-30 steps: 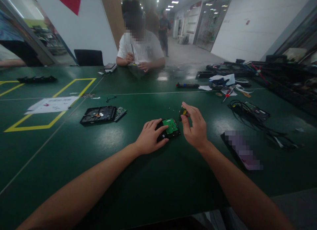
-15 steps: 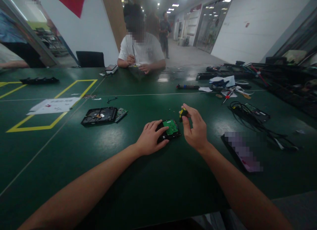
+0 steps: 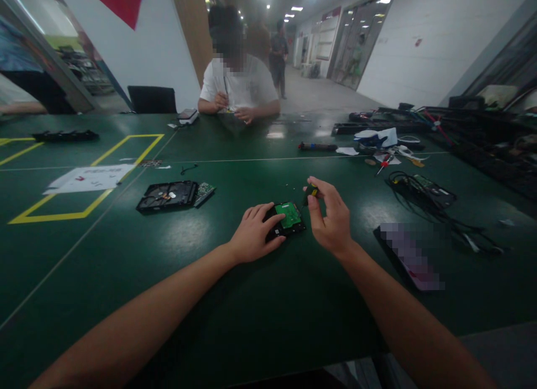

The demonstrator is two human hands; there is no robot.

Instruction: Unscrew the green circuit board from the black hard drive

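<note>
A hard drive (image 3: 298, 228) with a green circuit board (image 3: 289, 214) facing up lies on the green table in front of me. My left hand (image 3: 257, 232) grips it from the left, thumb along the near side and fingers over the top. In my right hand (image 3: 331, 218) is a screwdriver (image 3: 311, 193) with a short black and yellow handle, pinched between thumb and fingers. Its thin shaft slants down to the right edge of the board. Whether the tip sits in a screw is too small to tell.
An opened hard drive (image 3: 168, 196) lies to the left, a loose circuit board (image 3: 205, 194) beside it. A phone-like slab (image 3: 409, 257), black cables (image 3: 436, 210) and another drive (image 3: 436, 189) are on the right. A person (image 3: 239, 87) sits across the table (image 3: 235, 333).
The screwdriver handle has turned a little between my right fingers, its yellow marks now showing differently. My left hand and the hard drive stay where they were.
</note>
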